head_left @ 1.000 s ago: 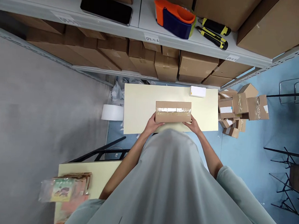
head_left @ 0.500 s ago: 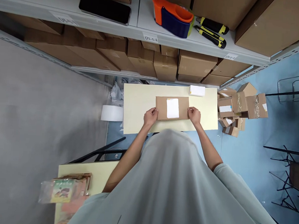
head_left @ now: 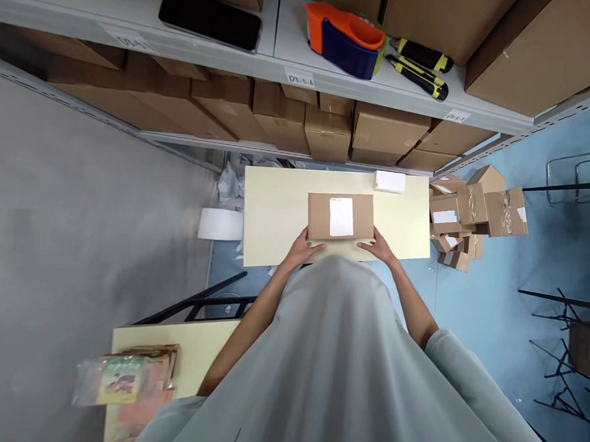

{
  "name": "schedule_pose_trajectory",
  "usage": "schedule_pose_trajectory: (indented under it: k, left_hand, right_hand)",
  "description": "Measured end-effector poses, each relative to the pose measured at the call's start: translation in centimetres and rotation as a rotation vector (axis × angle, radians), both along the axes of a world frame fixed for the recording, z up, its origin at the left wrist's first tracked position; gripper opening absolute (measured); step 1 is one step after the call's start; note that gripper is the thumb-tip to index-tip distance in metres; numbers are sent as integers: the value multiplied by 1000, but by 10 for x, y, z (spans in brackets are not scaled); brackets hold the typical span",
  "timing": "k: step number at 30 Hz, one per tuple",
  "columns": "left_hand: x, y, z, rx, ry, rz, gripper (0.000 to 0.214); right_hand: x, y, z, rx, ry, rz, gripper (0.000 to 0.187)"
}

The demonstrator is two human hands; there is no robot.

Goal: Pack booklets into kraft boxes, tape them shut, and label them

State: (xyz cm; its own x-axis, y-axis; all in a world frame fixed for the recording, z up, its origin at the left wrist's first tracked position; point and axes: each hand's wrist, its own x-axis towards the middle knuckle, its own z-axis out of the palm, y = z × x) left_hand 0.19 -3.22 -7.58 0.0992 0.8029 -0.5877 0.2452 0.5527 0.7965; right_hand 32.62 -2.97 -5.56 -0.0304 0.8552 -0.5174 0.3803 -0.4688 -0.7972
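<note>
A flat brown cardboard box with a white label on its top lies on the pale yellow table. By the box's near left corner is my left hand, open, its thumb stretched inward along the near edge and its fingertips at the corner. My right hand mirrors it at the near right corner, also open with thumb and fingers apart. Whether the fingertips press on the cardboard is hard to tell. A small white box sits at the table's far edge.
Above the table, a shelf carries a black phone, an orange and blue tape dispenser and two utility knives. Cardboard boxes line the lower shelf. Taped parcels are piled at right. A white roll is at left.
Both hands have let go of the box's short sides and slid toward me to its near corners, fingers spreading apart. The box stays in nearly the same place.
</note>
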Motion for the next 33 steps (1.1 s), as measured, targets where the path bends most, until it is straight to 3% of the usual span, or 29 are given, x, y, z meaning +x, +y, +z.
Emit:
schedule_pose_trajectory:
  k: [6,11,15,20,23,29,33]
  left_hand:
    - [0,0,3,98,131,73,74]
    - [-6,23,29,295,223,141,50]
    - [-9,43,45,351,287,137,47]
    - [-8,52,37,255,381,72,38]
    - [-6,52,28,225,386,106,42]
    - [-4,55,17,258,286,168,44]
    - [-1,50,12,248,185,225,43]
  right_hand:
    - [-13,3,8,84,-194,-100,69]
    - [-10,26,41,285,-355,-64,64]
    - [-12,40,58,293,-428,-63,68]
    - [-21,41,47,189,-454,-24,65]
    - [-23,42,36,168,-459,-57,65]
    - [-19,50,27,154,-397,-116,63]
    - [-22,47,23,153,-219,-190,70]
